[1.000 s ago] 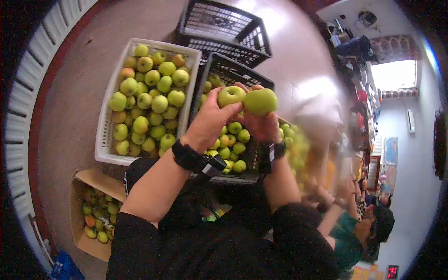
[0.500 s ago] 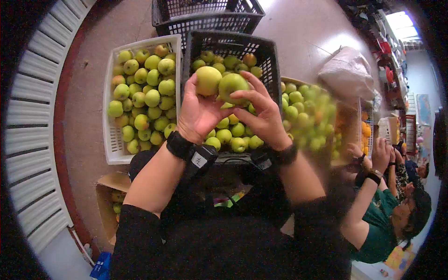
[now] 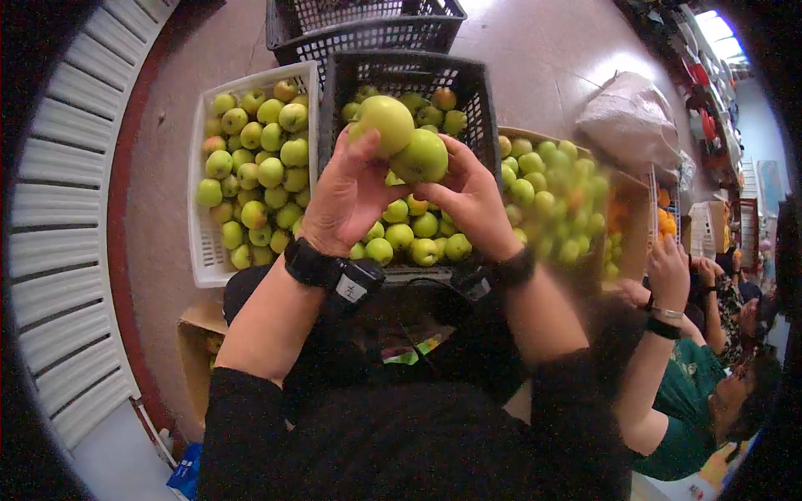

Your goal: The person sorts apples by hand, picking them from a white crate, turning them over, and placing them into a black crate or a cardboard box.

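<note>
Over the black crate (image 3: 491, 108), my left hand (image 3: 344, 200) is closed around a yellow-green apple (image 3: 386, 123). A second green apple (image 3: 420, 157) touches it on the right, gripped by the fingers and thumb of my right hand (image 3: 473, 196). Below both hands, several green apples (image 3: 399, 236) lie in the crate, some of them hidden by my hands. A white crate (image 3: 199, 238) filled with green and reddish apples (image 3: 270, 172) stands directly left of the black one.
On the right is a cardboard box (image 3: 535, 134) of apples, partly blurred. Another black crate (image 3: 368, 42) stands behind, and a white sack (image 3: 631, 121) lies on the floor. A person in a green shirt (image 3: 685, 397) works at the right. A cardboard box (image 3: 196, 334) sits lower left.
The left apple has shifted slightly up and right, and my left hand has turned with it. My right fingers have moved behind the other apple. The view has moved slightly.
</note>
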Action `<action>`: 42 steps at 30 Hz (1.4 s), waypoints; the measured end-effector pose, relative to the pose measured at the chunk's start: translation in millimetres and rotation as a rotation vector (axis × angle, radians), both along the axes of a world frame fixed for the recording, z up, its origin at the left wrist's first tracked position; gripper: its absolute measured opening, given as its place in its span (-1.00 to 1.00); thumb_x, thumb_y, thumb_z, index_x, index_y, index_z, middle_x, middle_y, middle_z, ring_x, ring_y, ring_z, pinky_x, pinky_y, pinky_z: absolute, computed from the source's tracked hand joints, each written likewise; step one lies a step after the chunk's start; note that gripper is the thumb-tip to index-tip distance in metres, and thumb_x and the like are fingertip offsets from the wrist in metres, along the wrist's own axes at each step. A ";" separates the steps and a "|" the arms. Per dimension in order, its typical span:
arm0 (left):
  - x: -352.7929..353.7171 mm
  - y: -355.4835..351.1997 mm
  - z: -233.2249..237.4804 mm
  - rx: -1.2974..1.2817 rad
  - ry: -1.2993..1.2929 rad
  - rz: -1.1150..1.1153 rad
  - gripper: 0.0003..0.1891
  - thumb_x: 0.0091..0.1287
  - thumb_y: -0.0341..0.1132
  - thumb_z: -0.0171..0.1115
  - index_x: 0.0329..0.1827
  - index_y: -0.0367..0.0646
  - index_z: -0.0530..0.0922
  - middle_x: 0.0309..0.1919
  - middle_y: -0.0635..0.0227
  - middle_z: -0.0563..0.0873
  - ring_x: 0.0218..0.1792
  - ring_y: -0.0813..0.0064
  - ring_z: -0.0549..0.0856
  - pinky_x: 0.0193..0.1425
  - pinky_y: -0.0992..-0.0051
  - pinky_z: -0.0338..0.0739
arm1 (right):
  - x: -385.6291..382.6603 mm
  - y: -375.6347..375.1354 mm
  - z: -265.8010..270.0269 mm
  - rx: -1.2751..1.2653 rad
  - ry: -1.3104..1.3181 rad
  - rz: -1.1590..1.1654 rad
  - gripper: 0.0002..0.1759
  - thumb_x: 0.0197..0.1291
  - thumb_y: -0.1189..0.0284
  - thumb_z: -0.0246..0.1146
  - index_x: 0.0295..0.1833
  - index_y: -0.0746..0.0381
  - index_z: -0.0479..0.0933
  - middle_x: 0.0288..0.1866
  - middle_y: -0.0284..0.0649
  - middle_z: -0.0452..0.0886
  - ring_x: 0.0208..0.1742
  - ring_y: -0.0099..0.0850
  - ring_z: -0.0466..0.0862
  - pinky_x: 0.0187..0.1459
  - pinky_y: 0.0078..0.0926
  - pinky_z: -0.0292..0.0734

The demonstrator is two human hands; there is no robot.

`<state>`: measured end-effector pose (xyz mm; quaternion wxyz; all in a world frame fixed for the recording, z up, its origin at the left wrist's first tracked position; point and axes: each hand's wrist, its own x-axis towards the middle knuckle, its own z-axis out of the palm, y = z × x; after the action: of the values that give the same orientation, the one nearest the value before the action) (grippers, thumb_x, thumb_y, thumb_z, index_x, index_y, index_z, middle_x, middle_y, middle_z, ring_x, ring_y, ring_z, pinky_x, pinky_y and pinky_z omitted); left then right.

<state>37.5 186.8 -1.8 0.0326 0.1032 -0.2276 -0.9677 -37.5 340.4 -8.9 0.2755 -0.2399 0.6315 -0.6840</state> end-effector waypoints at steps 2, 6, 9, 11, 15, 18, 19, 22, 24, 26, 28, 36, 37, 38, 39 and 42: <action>6.7 6.3 13.9 -0.145 0.024 0.020 -0.45 0.16 -0.33 0.27 0.19 -0.04 0.23 0.09 0.34 0.42 0.11 0.35 0.45 0.12 0.11 0.41 | -1.6 4.8 2.5 0.020 -0.033 0.012 -0.36 -0.06 0.59 0.31 0.19 0.34 0.25 0.00 -0.19 0.51 0.08 -0.43 0.50 0.10 -0.50 0.41; 12.4 17.7 23.2 -0.615 0.103 0.166 -0.30 0.02 -0.63 0.30 0.23 -0.05 0.20 0.09 0.37 0.40 0.10 0.46 0.45 0.15 0.36 0.44 | 0.4 10.2 10.7 -0.057 -0.100 -0.029 -0.38 -0.07 0.61 0.31 0.16 0.34 0.26 -0.02 -0.18 0.52 0.02 -0.45 0.53 0.04 -0.52 0.46; 19.7 23.2 22.7 -0.788 0.067 0.228 -0.25 -0.03 -0.66 0.30 0.26 -0.05 0.21 0.09 0.36 0.42 0.11 0.47 0.44 0.17 0.47 0.41 | 1.9 14.4 14.6 -0.090 -0.065 -0.069 -0.39 -0.08 0.62 0.30 0.16 0.32 0.27 -0.03 -0.18 0.53 -0.01 -0.46 0.55 0.03 -0.52 0.47; 24.1 22.9 19.5 -0.851 0.057 0.220 -0.26 -0.03 -0.66 0.30 0.25 -0.05 0.22 0.09 0.36 0.43 0.10 0.47 0.46 0.17 0.46 0.41 | 2.6 19.4 16.1 -0.070 -0.004 -0.093 -0.39 -0.09 0.64 0.29 0.16 0.30 0.28 -0.03 -0.19 0.53 -0.02 -0.46 0.55 0.04 -0.53 0.47; 27.8 25.5 16.2 -0.959 0.068 0.216 -0.28 -0.04 -0.66 0.30 0.23 -0.07 0.24 0.09 0.36 0.44 0.07 0.47 0.48 0.17 0.47 0.40 | 6.5 25.4 20.9 -0.121 0.035 -0.136 -0.41 -0.15 0.68 0.26 0.11 0.26 0.35 -0.04 -0.23 0.53 0.00 -0.46 0.54 0.05 -0.52 0.46; 29.5 27.0 17.9 -0.972 0.045 0.155 -0.27 -0.10 -0.74 0.27 0.20 -0.10 0.25 0.08 0.38 0.41 0.08 0.51 0.47 0.15 0.51 0.44 | 5.3 29.0 18.6 -0.119 0.068 -0.178 -0.42 -0.16 0.70 0.25 0.09 0.26 0.36 -0.05 -0.24 0.53 -0.01 -0.46 0.54 0.06 -0.52 0.45; 30.8 27.8 17.4 -0.991 0.047 0.146 -0.27 -0.09 -0.72 0.28 0.20 -0.11 0.25 0.07 0.38 0.42 0.07 0.51 0.48 0.14 0.52 0.45 | 3.4 30.9 19.3 -0.073 0.154 -0.208 -0.44 -0.15 0.73 0.22 0.08 0.26 0.37 -0.05 -0.24 0.53 -0.01 -0.47 0.54 0.06 -0.53 0.45; 32.4 27.0 15.4 -0.934 0.004 0.091 -0.31 -0.06 -0.65 0.31 0.19 -0.15 0.24 0.02 0.35 0.46 0.03 0.50 0.51 0.11 0.51 0.47 | 1.4 37.5 19.4 -0.212 0.011 -0.214 -0.45 -0.15 0.75 0.20 0.07 0.27 0.37 -0.04 -0.24 0.53 -0.01 -0.45 0.55 0.03 -0.50 0.48; 33.0 22.4 14.8 -0.752 -0.086 0.005 -0.34 -0.02 -0.59 0.33 0.18 -0.18 0.24 0.00 0.33 0.49 -0.01 0.49 0.54 0.07 0.49 0.50 | 0.3 41.5 22.1 -0.243 -0.126 -0.204 -0.50 -0.07 0.67 0.23 0.07 0.25 0.38 -0.03 -0.24 0.53 -0.02 -0.43 0.56 0.01 -0.48 0.50; 31.0 14.7 -1.1 -0.421 -0.151 -0.109 -0.52 0.16 -0.29 0.26 0.11 -0.21 0.32 -0.11 0.26 0.56 -0.16 0.41 0.63 -0.06 0.40 0.57 | -3.5 44.1 23.9 -0.277 -0.299 -0.157 -0.58 0.03 0.56 0.21 0.08 0.24 0.39 -0.03 -0.22 0.54 -0.02 -0.39 0.56 -0.02 -0.45 0.52; 30.6 9.2 -10.2 -0.118 -0.252 -0.195 -0.55 0.23 -0.12 0.19 0.08 -0.19 0.36 -0.17 0.23 0.59 -0.22 0.38 0.66 -0.13 0.36 0.60 | -7.5 45.7 22.8 -0.310 -0.514 -0.078 -0.65 0.17 0.41 0.16 0.08 0.24 0.39 -0.03 -0.19 0.55 -0.01 -0.34 0.56 -0.06 -0.43 0.53; 29.1 34.0 -13.4 -0.259 -0.365 -0.525 -0.27 0.19 0.38 -0.19 0.02 -0.15 0.43 -0.30 0.18 0.65 -0.32 0.30 0.69 -0.26 0.36 0.58 | 5.5 16.4 -3.2 -0.348 -0.791 -0.123 -0.51 0.24 0.04 0.00 0.08 0.19 0.40 -0.02 -0.12 0.55 -0.05 -0.27 0.58 -0.05 -0.22 0.52; 29.1 38.3 -12.7 -0.257 -0.386 -0.558 -0.25 0.18 0.40 -0.23 0.02 -0.15 0.42 -0.30 0.18 0.65 -0.33 0.29 0.69 -0.27 0.36 0.58 | 8.1 11.8 -2.3 -0.327 -0.826 -0.089 -0.50 0.24 0.03 -0.02 0.08 0.20 0.39 -0.03 -0.12 0.55 -0.06 -0.28 0.58 -0.06 -0.24 0.52; 28.6 40.4 -12.9 -0.254 -0.407 -0.591 -0.23 0.18 0.41 -0.26 0.02 -0.16 0.42 -0.31 0.17 0.66 -0.34 0.28 0.70 -0.29 0.36 0.58 | 9.8 7.4 -2.2 -0.305 -0.860 -0.054 -0.49 0.25 0.03 -0.04 0.08 0.20 0.39 -0.04 -0.11 0.55 -0.08 -0.28 0.58 -0.07 -0.26 0.53; 28.2 40.8 -16.8 -0.266 -0.394 -0.630 -0.20 0.18 0.42 -0.32 0.03 -0.17 0.41 -0.37 0.15 0.66 -0.40 0.25 0.70 -0.35 0.36 0.59 | 9.0 2.5 -8.9 -0.319 -0.843 0.007 -0.49 0.26 0.03 -0.08 0.06 0.23 0.38 -0.08 -0.12 0.56 -0.16 -0.27 0.61 -0.14 -0.31 0.57; 29.6 37.1 -18.6 -0.308 -0.469 -0.593 -0.26 0.24 0.36 -0.33 -0.07 -0.20 0.46 -0.43 0.15 0.65 -0.51 0.26 0.68 -0.43 0.36 0.58 | 5.7 -2.6 -21.8 -0.306 -0.865 -0.029 -0.46 0.21 -0.01 -0.03 0.03 0.22 0.41 -0.22 -0.13 0.60 -0.28 -0.28 0.64 -0.28 -0.30 0.60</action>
<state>67.0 223.9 -20.4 -0.2854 0.2447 -0.3911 -0.8401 -31.8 337.8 -30.7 0.4654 0.0384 0.3535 -0.8105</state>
